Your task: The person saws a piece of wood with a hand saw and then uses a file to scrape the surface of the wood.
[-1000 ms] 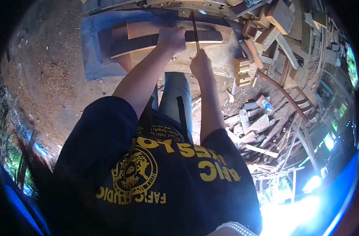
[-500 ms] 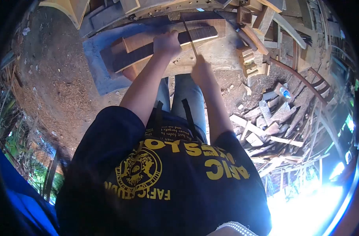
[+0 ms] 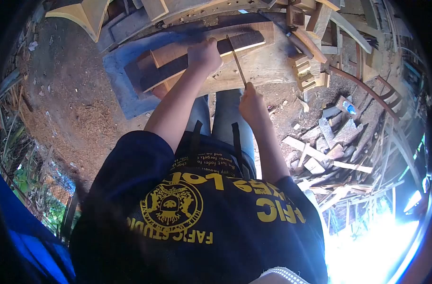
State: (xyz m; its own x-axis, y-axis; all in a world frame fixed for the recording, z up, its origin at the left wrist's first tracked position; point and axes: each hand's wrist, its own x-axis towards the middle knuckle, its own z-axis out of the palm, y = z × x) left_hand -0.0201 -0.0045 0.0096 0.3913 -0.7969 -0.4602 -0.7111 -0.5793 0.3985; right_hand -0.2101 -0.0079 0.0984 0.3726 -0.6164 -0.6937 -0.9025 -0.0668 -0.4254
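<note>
A dark wooden board point(image 3: 168, 71) with a pale cut edge lies at a slant over a wider brown board point(image 3: 173, 51). My left hand point(image 3: 205, 57) is closed around the dark board near its middle, pressing it down. In my right hand point(image 3: 252, 103) is the handle end of a handsaw point(image 3: 236, 60), its narrow blade seen nearly edge-on. The blade crosses the dark board to the right of my left hand, its far end over the board. How deep any cut goes cannot be made out.
Both boards rest on a pale wooden bench point(image 3: 268, 71). Small stacked wood blocks point(image 3: 307, 75) stand at its right end. A chair-like wooden frame point(image 3: 367, 90) and scrap wood point(image 3: 339, 137) with a plastic bottle point(image 3: 349, 108) lie further right. Sawdust point(image 3: 88, 123) covers the ground at left.
My right hand has drawn the handsaw back toward my body, so less blade reaches past the dark board. My left hand keeps its hold; the whole view has shifted slightly.
</note>
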